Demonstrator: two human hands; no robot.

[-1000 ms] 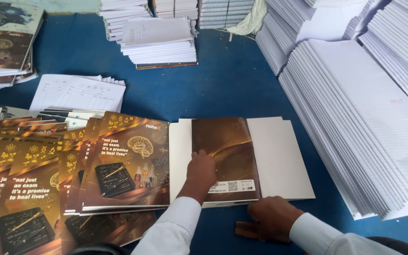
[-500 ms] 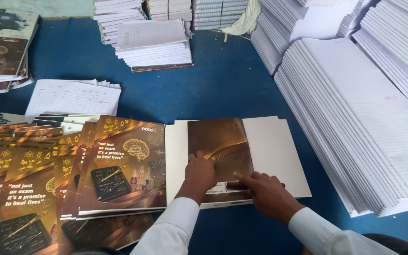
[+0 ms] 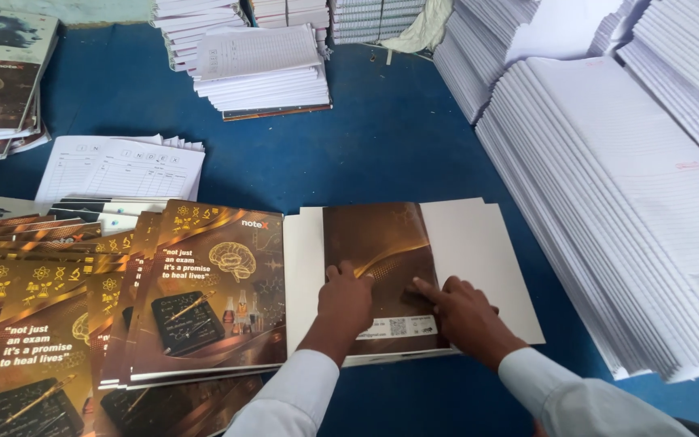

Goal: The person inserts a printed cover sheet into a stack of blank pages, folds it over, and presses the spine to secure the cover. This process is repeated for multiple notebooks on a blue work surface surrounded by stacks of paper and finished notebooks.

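We press both hands flat on one brown cover [image 3: 382, 255] lying across white card: our left hand [image 3: 345, 303] with fingers together, our right hand [image 3: 464, 311] with fingers spread. Left of our left hand, printed covers [image 3: 204, 295] fan out, too overlapped to count.

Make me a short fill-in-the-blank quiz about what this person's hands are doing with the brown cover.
1. Both hands press on a brown printed cover that lies on a stack of ____ boards.
2. The left hand and the right hand both come out of ____ sleeves.
3. The table has a ____ surface.
4. The fanned brown covers lie to the person's ____.

Missing words: white; white; blue; left
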